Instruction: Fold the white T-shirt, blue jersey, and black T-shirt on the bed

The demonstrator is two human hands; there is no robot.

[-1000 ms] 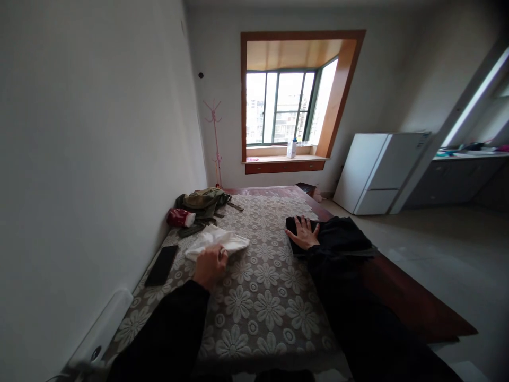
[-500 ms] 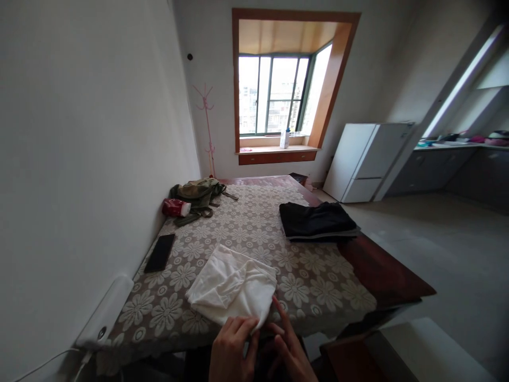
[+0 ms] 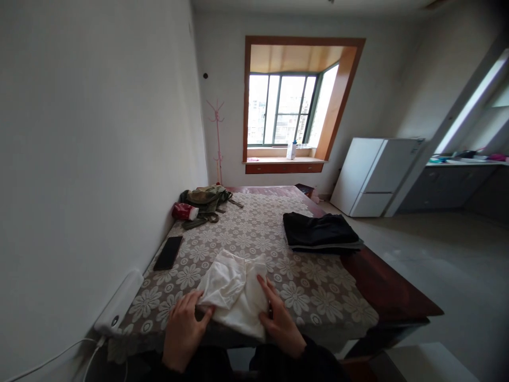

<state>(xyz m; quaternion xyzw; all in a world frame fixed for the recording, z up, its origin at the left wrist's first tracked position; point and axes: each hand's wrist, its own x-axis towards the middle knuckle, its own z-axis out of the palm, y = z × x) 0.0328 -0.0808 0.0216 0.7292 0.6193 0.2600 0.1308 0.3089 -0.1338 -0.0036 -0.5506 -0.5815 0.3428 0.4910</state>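
A white folded cloth garment (image 3: 234, 284), creased across its top, lies at the near edge of the table. My left hand (image 3: 185, 329) grips its left side, thumb and fingers around the edge. On the opposite side, my right hand (image 3: 283, 322) has its fingers along the upper right edge and its thumb lower down, gripping the fabric. The garment's near corner hangs slightly toward me between the hands. Its exact kind cannot be made out.
A flowered lace tablecloth (image 3: 296, 296) covers the table. Folded dark clothes (image 3: 321, 229) are stacked at the right. To the left lie a phone (image 3: 168, 253), a red packet (image 3: 184, 211) and a green backpack (image 3: 204, 197). A white corded device (image 3: 119, 301) stands by the wall.
My hands have moved apart from the garment's near corner to its left and right sides. The garment's right part has been folded inward, making it narrower. The head view has tilted up slightly.
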